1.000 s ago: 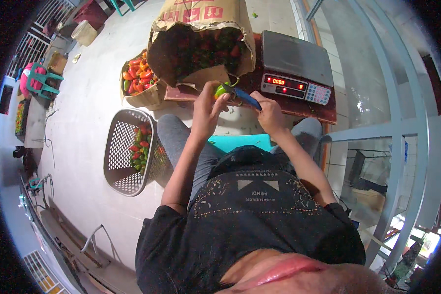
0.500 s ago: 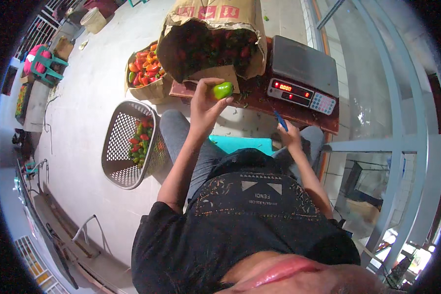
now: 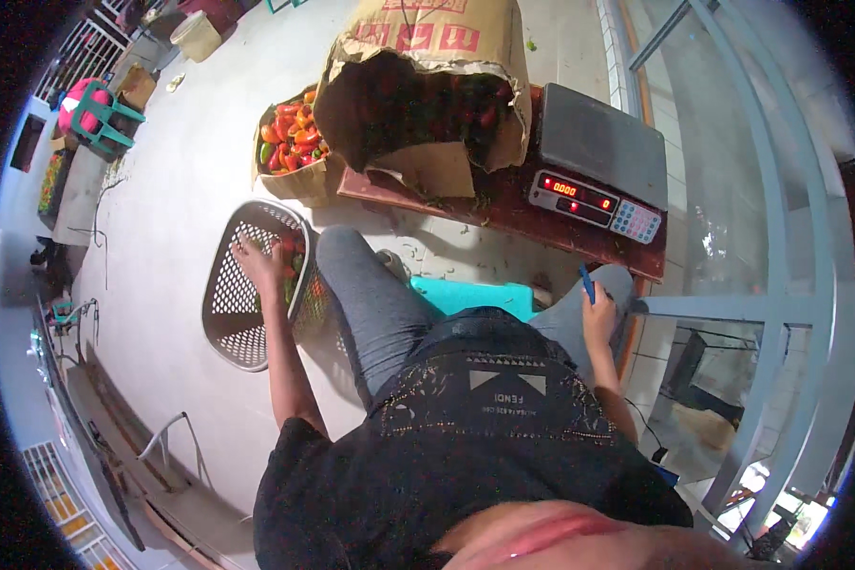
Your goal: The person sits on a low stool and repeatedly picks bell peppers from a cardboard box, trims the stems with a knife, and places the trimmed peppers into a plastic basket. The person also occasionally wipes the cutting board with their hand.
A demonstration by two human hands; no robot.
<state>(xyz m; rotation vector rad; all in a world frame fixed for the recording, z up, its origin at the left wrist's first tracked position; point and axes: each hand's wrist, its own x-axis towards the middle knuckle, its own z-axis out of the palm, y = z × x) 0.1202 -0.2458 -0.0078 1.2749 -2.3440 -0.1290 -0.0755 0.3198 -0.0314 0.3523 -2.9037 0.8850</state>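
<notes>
Over the plastic laundry-style basket (image 3: 230, 318) on my left, my left hand (image 3: 259, 260) reaches in with its fingers spread. I see nothing in its grasp. Red and green peppers (image 3: 299, 258) lie in the basket, partly hidden by this hand and forearm. By my right knee, my right hand (image 3: 598, 313) is closed round a slim blue tool (image 3: 587, 283); its exact kind is not clear. Ahead, a big paper sack (image 3: 427, 71) lies with its torn mouth toward me, dark peppers inside it in shadow.
A low red-brown bench (image 3: 503, 220) bears the sack and a digital scale (image 3: 603, 142) with a lit display. Beside the sack stands an open bag of red and orange peppers (image 3: 293, 133). A turquoise stool (image 3: 475, 296) is under me. Metal-framed glass (image 3: 731, 306) borders the right.
My left hand has swung from in front of the sack down to the basket, and the green pepper has left its grip. My right hand has drawn back slightly with the blue tool.
</notes>
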